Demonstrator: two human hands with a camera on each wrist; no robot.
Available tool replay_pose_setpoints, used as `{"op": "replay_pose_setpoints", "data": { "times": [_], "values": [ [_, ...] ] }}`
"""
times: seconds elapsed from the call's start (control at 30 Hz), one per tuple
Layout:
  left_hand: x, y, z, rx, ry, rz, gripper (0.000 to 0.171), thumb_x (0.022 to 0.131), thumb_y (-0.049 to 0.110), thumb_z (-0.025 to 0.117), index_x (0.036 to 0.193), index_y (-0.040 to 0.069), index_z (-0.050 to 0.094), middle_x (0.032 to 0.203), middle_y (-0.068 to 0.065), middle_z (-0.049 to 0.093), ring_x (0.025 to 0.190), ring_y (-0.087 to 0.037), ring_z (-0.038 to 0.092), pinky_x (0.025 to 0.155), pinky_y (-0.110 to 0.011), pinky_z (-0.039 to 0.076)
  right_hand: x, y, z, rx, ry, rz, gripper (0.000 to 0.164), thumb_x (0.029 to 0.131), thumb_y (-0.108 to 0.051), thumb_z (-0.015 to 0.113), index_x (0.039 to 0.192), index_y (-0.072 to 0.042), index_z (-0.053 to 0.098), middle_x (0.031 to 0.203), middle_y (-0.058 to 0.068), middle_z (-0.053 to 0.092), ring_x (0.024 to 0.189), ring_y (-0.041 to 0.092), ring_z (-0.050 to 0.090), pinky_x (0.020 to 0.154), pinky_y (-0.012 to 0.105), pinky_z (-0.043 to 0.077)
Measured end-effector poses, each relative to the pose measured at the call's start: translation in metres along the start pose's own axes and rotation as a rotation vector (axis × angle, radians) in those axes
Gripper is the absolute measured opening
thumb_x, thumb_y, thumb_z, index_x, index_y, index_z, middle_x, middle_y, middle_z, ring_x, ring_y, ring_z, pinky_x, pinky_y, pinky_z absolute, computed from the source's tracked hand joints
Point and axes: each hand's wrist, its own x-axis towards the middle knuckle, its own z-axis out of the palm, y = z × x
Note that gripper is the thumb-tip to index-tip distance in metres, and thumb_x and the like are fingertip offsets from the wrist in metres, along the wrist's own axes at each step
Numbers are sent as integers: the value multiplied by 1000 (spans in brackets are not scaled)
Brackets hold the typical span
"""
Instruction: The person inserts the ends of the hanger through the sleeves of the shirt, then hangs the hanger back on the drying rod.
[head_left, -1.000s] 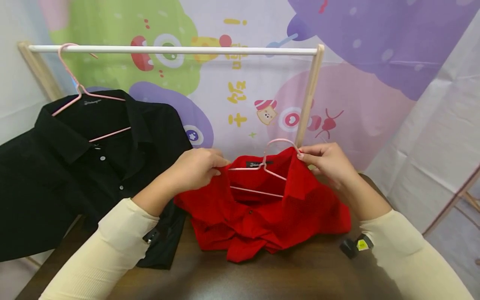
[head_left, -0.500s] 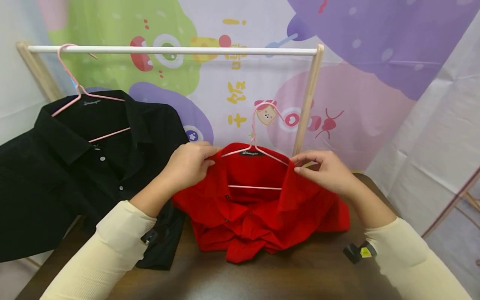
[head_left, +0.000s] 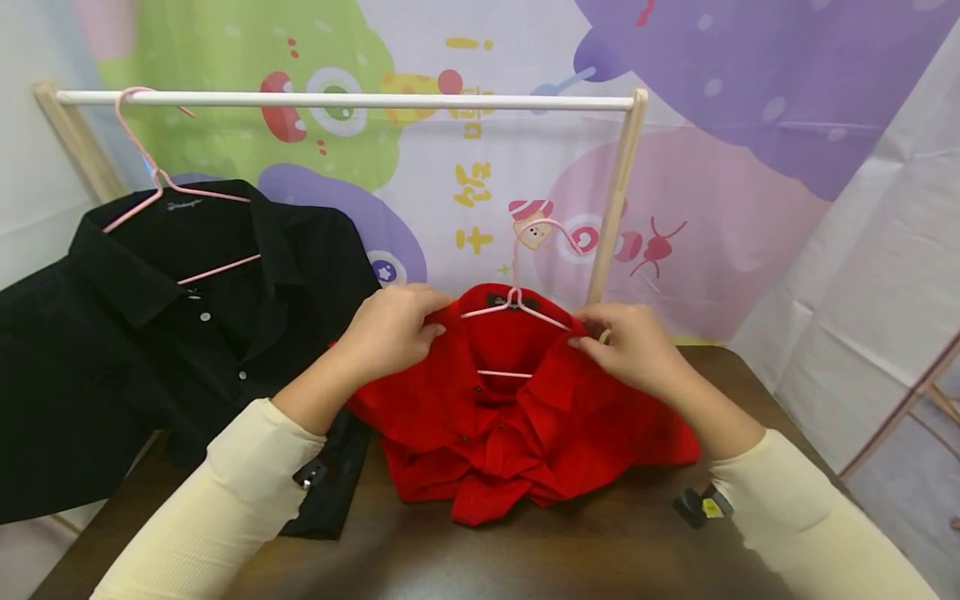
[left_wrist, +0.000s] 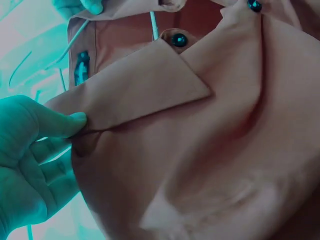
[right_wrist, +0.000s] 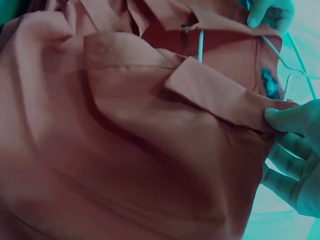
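Note:
A red shirt [head_left: 600,417] lies bunched on the table, its collar raised between the two hands. Inside its neck sits a pink clothes hanger [head_left: 516,298], the hook standing up above the collar. My left hand [head_left: 393,332] pinches the collar on the left side; in the left wrist view the thumb presses on the collar fold [left_wrist: 135,82]. On the other side, my right hand [head_left: 633,342] pinches the collar near the hanger's right arm. The right wrist view shows that thumb on the collar's edge [right_wrist: 225,97]. The hanger's ends are hidden in the shirt.
A clothes rack with a white rail [head_left: 360,101] and wooden posts stands behind the shirt. From the rail's left end hangs a black shirt [head_left: 75,350] on another pink hanger [head_left: 153,171]. The brown table [head_left: 420,558] extends under the red shirt. Behind the rack is a printed curtain [head_left: 465,50].
The hanger's hook has risen above the collar, swung left, then tipped back slightly down and right. Both hands keep their pinch on the collar; the right hand has moved inward.

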Motion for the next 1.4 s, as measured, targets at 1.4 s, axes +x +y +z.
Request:
{"op": "replay_pose_setpoints", "data": {
  "times": [1.4],
  "values": [
    [-12, -6, -24, -1, 106, -8, 15, 80, 1, 76, 86, 5, 63, 74, -8, 58, 68, -23, 53, 62, -38, 51, 13, -10, -24, 29, -29, 41, 25, 76, -3, 82, 99, -1, 74, 84, 8, 71, 71, 21, 67, 67, 40, 57]
  ]
}}
